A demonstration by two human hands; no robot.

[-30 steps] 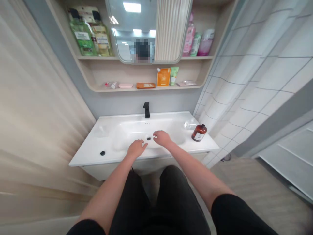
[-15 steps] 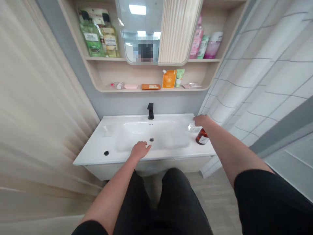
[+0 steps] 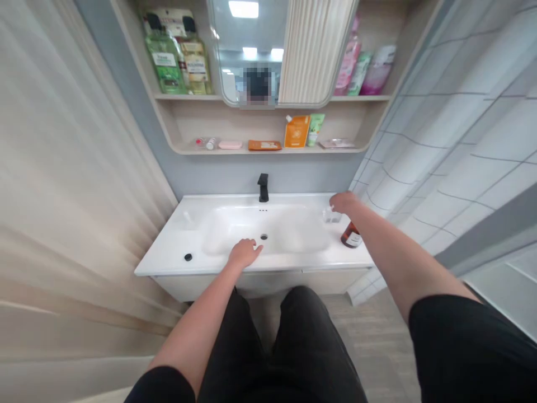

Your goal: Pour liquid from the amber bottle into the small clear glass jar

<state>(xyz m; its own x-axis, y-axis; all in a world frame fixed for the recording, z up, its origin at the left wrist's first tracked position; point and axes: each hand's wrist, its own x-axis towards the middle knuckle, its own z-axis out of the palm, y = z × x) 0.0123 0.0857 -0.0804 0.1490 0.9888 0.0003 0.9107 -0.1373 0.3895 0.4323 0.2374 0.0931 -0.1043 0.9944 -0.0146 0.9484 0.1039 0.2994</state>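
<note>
My left hand (image 3: 244, 253) hovers over the front rim of the white sink (image 3: 226, 260), thumb and fingers apart, holding nothing. At the sink's right end, my right hand (image 3: 344, 202) is bent down with fingers together above a small clear container (image 3: 333, 216). Its fingertips are at the container's top; whether they grip the container or a small part of it is too small to tell. Just in front of that container, an amber bottle (image 3: 351, 237) with a white label stands on the counter, its upper part hidden behind my right forearm.
A black faucet (image 3: 263, 188) rises behind the basin. A round black piece (image 3: 188, 257) and a clear item (image 3: 187, 219) are on the left counter. The shelf above holds an orange pouch (image 3: 297, 132), a green tube (image 3: 315, 130) and several bottles. Curtains (image 3: 84, 168) flank the sink.
My right hand has shifted slightly left over the clear container, with its fingers pointing more downward. My view has turned slightly, and my left hand stays above the rim.
</note>
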